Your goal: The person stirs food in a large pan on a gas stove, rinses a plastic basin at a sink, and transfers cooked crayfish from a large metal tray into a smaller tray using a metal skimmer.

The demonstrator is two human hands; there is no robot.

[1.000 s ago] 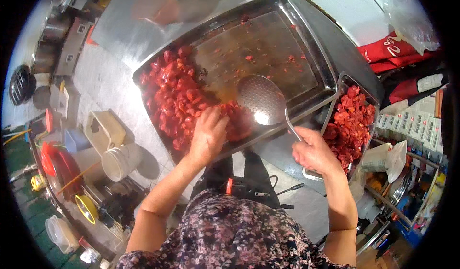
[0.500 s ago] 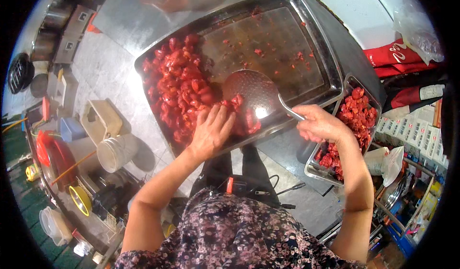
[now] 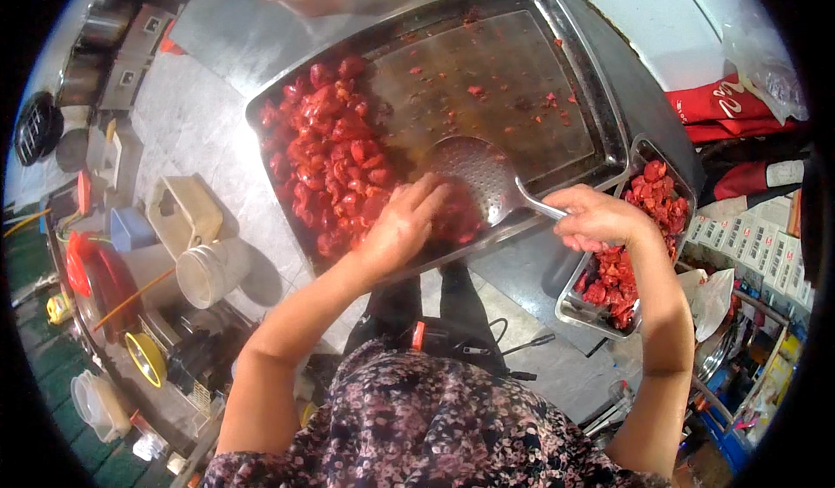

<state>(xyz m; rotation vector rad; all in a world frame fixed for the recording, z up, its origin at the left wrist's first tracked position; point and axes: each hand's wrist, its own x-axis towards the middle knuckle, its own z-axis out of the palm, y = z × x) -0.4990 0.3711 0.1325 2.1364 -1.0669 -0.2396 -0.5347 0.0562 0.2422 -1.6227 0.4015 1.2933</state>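
Note:
My right hand (image 3: 596, 217) is wrapped round the handle of a metal perforated skimmer (image 3: 478, 175). The skimmer's bowl rests low in a large dark metal tray (image 3: 557, 162), near its front edge. Beside it, my left hand (image 3: 404, 223) reaches over some glossy red chunks of food (image 3: 335, 140), fingers stretched and bent toward the bowl. Its fingertips touch chunks at the skimmer's left side and partly hide them. The chunks are heaped over the tray's left part; small scraps and thin liquid lie on the rest.
A smaller metal pan (image 3: 565, 307) of red chunks stands right of the tray, under my right forearm. White bucket (image 3: 204, 277) and beige plastic bin (image 3: 187, 214) stand at left. A red bag (image 3: 718, 101) lies far right. A rack of utensils is at lower right.
My left hand has swept right, bringing red chunks against the skimmer. The skimmer and my right hand have shifted slightly right, and the bowl has tilted.

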